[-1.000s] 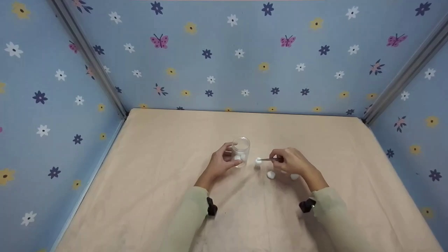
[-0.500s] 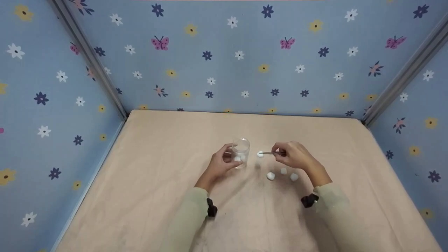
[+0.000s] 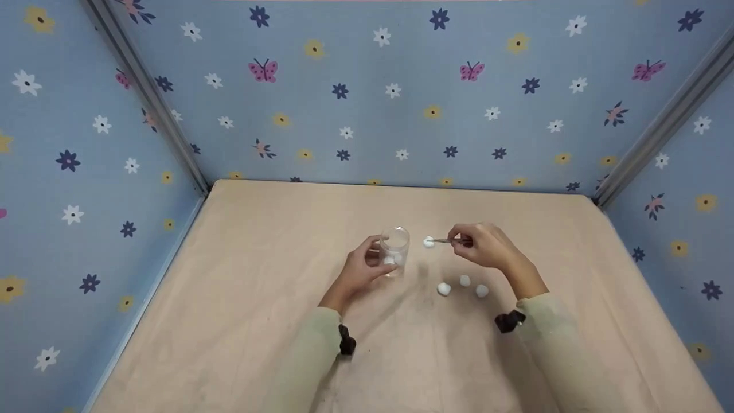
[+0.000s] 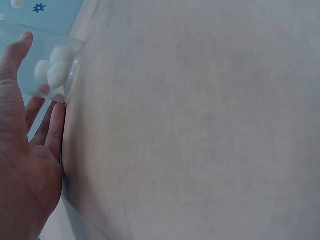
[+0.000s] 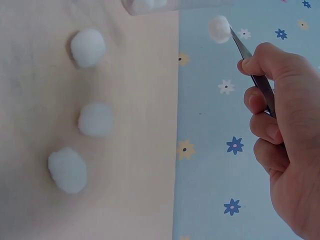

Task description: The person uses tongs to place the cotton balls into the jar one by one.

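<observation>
My left hand (image 3: 360, 271) grips a clear cup (image 3: 395, 246) upright on the cloth, thumb on one side and fingers around the other. Several white balls (image 4: 59, 74) lie at the bottom of the cup in the left wrist view. My right hand (image 3: 486, 246) pinches dark metal tweezers (image 5: 260, 82), their tips closed on a white fluffy ball (image 5: 220, 29). That ball (image 3: 429, 242) hangs in the air just right of the cup's rim, not touching it. Three loose balls, one nearest the cup (image 3: 444, 288), another (image 3: 464, 280) and a third (image 3: 482, 291), lie below my right hand.
A beige cloth (image 3: 258, 275) covers the table top. Blue flowered panels (image 3: 367, 115) stand behind it and at both sides, with grey metal posts (image 3: 157, 103) at the two back corners. Dark wrist cameras sit on both sleeves.
My right hand has risen, lifting the tweezers and the ball from beside the cup's lower part to near rim height. Three loose balls now show fully. My left hand and the cup have stayed put.
</observation>
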Action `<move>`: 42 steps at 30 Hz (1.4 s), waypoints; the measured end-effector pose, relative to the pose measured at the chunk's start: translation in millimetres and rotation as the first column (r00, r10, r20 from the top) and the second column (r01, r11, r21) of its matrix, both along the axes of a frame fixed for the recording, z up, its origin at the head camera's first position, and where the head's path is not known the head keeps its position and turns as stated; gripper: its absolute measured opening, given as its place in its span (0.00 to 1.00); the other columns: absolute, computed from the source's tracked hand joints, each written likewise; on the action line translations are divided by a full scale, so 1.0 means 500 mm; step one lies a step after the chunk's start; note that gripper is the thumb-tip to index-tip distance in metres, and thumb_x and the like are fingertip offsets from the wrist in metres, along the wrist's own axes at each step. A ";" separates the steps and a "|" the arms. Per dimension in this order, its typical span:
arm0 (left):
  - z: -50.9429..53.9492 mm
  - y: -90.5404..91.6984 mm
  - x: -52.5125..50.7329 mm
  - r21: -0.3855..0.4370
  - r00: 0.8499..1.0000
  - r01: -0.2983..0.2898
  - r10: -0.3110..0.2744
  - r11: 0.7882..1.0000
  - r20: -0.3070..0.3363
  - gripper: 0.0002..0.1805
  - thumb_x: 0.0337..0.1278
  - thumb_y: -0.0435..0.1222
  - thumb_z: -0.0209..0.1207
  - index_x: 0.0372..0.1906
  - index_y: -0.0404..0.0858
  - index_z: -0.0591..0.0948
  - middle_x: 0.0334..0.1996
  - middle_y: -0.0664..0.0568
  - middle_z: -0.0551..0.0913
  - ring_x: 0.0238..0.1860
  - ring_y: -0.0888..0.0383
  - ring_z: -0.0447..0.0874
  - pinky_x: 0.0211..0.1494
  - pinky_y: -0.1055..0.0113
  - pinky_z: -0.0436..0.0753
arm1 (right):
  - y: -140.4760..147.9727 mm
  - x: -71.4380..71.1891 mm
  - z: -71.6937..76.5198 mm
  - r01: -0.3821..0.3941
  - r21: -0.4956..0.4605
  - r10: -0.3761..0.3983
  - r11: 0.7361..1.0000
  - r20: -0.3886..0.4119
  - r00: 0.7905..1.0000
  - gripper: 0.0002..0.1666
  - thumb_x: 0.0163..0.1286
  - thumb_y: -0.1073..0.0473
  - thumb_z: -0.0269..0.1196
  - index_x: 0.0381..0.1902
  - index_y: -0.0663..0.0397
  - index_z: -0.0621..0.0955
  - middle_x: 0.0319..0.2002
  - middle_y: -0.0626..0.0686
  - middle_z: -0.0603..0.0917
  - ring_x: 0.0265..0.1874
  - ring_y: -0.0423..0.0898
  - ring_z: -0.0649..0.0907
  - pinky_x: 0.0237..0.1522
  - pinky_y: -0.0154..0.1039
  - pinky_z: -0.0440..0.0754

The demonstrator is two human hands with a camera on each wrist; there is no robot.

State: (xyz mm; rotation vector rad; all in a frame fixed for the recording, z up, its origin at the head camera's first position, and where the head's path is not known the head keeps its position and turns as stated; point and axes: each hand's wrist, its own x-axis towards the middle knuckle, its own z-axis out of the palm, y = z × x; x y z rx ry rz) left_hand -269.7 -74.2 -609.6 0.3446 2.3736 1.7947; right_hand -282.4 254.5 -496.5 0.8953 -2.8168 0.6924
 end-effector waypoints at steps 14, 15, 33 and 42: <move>-0.002 0.001 0.002 -0.012 1.000 -0.010 0.011 1.000 0.011 0.39 0.69 0.39 0.79 0.80 0.50 0.74 0.70 0.41 0.83 0.69 0.43 0.88 0.77 0.46 0.87 | -0.007 -0.008 0.017 0.009 -0.012 -0.009 1.000 -0.001 1.000 0.07 0.73 0.64 0.70 0.46 0.54 0.90 0.26 0.53 0.87 0.23 0.39 0.72 0.31 0.36 0.70; -0.002 0.001 0.002 -0.011 1.000 -0.011 0.011 1.000 0.011 0.39 0.69 0.39 0.79 0.80 0.50 0.74 0.70 0.41 0.83 0.69 0.43 0.88 0.77 0.46 0.87 | -0.008 -0.008 0.017 0.009 -0.017 -0.009 1.000 -0.002 1.000 0.07 0.73 0.64 0.70 0.46 0.54 0.90 0.26 0.53 0.87 0.23 0.39 0.73 0.31 0.36 0.71; -0.006 0.000 -0.002 0.014 1.000 -0.008 0.008 1.000 -0.007 0.39 0.67 0.36 0.79 0.80 0.48 0.75 0.70 0.39 0.83 0.68 0.43 0.88 0.76 0.47 0.88 | -0.051 -0.013 0.029 -0.028 -0.075 0.024 0.997 -0.053 0.998 0.07 0.74 0.64 0.71 0.47 0.54 0.91 0.29 0.55 0.91 0.23 0.37 0.74 0.30 0.35 0.72; -0.007 0.002 -0.001 0.011 1.000 -0.010 0.010 1.000 0.008 0.38 0.69 0.38 0.78 0.79 0.51 0.75 0.70 0.40 0.82 0.68 0.44 0.89 0.76 0.47 0.87 | -0.078 -0.014 0.033 -0.046 -0.078 0.040 0.996 -0.073 0.997 0.07 0.73 0.64 0.71 0.46 0.55 0.91 0.31 0.56 0.93 0.26 0.42 0.81 0.33 0.38 0.79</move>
